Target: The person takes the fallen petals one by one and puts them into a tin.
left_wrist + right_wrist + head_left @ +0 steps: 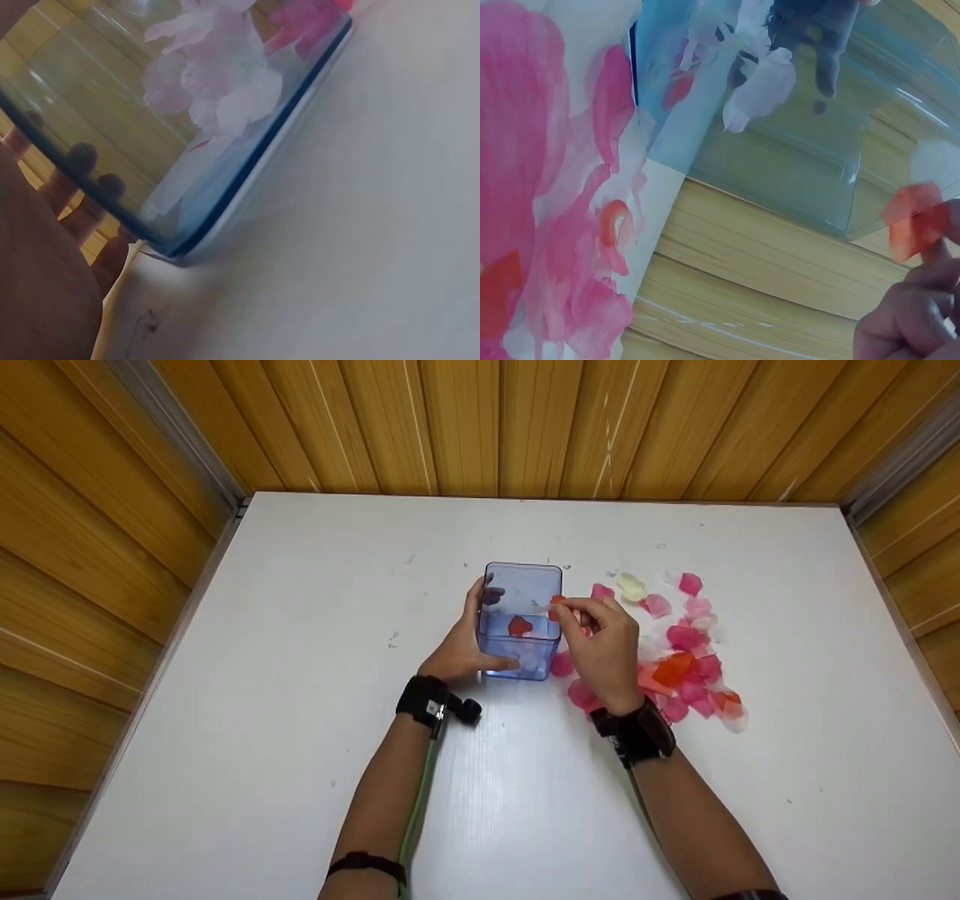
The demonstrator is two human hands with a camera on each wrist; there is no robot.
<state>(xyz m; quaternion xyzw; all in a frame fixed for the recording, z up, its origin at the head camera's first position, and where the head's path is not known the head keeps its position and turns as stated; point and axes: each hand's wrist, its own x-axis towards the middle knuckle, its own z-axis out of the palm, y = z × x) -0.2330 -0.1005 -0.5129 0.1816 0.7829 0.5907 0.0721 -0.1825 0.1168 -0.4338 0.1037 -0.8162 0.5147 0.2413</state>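
Observation:
A see-through blue box [529, 581], open at the top, stands in the middle of the table. My left hand [456, 651] grips its left side, thumb across the front wall and fingers behind. Between thumb and fingertips of my right hand [609, 649] is an orange-red artificial petal [916, 221], held up by the box's right rim. Inside the box lie a dark red petal [520, 626] and pale pink petals [232, 90]. Loose pink petals [686, 637] spread on the table beside and under the right hand, partly hidden by it.
A cream petal [631, 586] lies at the far side of the spread, and an orange petal [674, 668] lies nearer. The white table [300, 585] ends at a yellow-brown panelled wall [465, 427]. Similar panels stand left and right. Both wrists wear black straps.

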